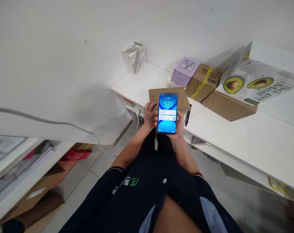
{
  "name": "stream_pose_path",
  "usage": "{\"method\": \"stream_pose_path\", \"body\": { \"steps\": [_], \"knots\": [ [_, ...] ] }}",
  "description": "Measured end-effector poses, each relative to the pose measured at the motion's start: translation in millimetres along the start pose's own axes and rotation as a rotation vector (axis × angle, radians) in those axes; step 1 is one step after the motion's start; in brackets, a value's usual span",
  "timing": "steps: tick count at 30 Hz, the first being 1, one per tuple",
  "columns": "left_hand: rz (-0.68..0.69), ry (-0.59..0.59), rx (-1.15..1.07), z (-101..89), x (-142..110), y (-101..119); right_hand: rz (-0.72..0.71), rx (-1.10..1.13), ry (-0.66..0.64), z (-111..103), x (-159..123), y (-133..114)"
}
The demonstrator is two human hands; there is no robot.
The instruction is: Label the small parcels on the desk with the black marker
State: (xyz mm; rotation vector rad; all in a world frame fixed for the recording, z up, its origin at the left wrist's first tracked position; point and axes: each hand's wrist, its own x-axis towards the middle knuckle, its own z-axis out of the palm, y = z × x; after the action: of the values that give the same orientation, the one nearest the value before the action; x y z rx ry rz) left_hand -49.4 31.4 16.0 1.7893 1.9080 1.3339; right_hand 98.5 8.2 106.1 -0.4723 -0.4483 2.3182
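A smartphone (167, 124) with a lit blue screen reading 5:27 rests in my right hand (179, 127), whose fingertips wrap round its left edge. My left hand (150, 115) is just left of the phone with its fingers loosely bent and apart. I see nothing held in it. Behind the phone, a brown cardboard box (154, 94) sits at the front edge of the white table (229, 136). The left fingers are close to that box; whether they touch it I cannot tell. To the right of the phone lies a black pen-like object (188, 115).
Along the wall stand a white printed box (134, 59), a purple box (184, 72), a brown box with yellow tape (204, 81) and a large avocado-printed carton (248, 87). A shelf (52, 152) holds boxes at left. A grey cable (64, 122) crosses the left side.
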Motion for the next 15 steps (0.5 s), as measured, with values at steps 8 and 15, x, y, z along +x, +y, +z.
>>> {"method": "stream_pose_path", "body": {
  "steps": [8, 15],
  "knots": [
    [0.2, 0.044, 0.297, -10.5, -9, 8, -0.548, -0.751, 0.697, -69, -46, -52],
    [0.249, -0.06, 0.359, -16.1, -19, -7, -0.4, -1.835, 1.385, -135, -88, -89]
  ]
}}
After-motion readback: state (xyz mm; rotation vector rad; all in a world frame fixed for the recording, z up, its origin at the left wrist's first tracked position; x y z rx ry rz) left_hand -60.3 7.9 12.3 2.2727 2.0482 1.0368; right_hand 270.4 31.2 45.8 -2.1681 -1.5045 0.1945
